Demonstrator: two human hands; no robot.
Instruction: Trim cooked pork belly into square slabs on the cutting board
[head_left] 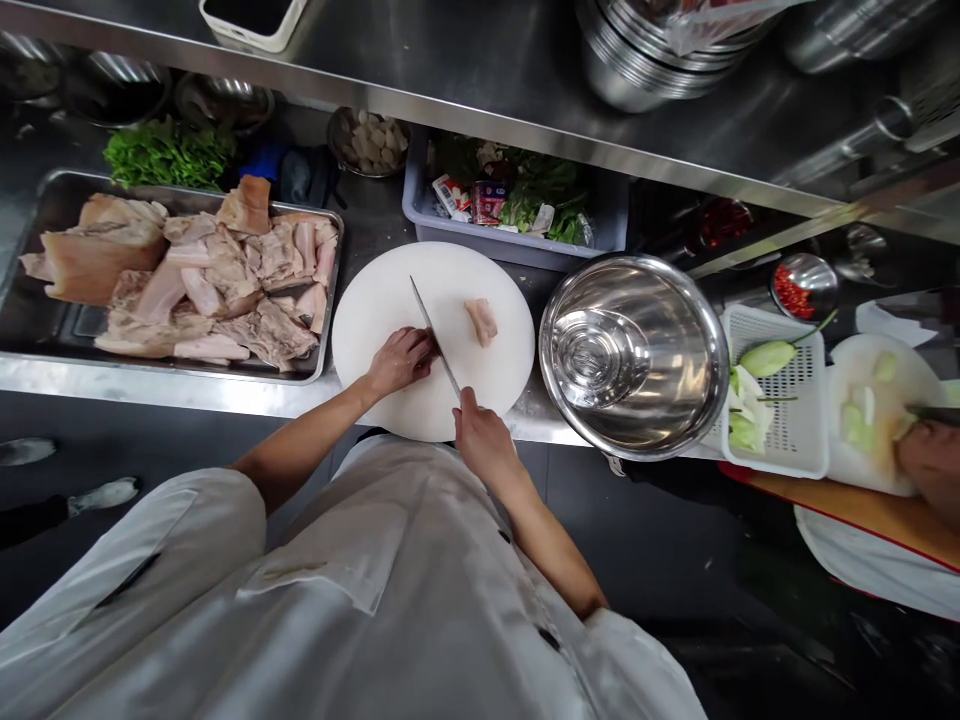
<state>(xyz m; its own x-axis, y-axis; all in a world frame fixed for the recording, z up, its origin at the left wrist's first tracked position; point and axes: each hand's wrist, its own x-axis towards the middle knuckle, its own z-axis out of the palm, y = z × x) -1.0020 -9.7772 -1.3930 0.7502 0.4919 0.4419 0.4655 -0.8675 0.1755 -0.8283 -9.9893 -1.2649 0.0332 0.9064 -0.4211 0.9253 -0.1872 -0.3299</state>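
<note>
My right hand is wrapped round the handle of a kitchen knife, whose blade points away from me over the round white cutting board. Just left of the blade, my left hand rests on the board with its fingers curled and pressed together. Whatever lies under those fingers is hidden. To the right of the blade, apart from it, a small piece of pale pork with skin lies on the board. Larger slabs and pieces of cooked-looking pork fill a metal tray at the left.
A steel bowl stands right of the board. Behind are a grey bin of greens and packets, a bowl of garlic and leafy greens. A steel shelf overhangs the back. At far right, a co-worker's hand cuts green vegetable beside a white basket.
</note>
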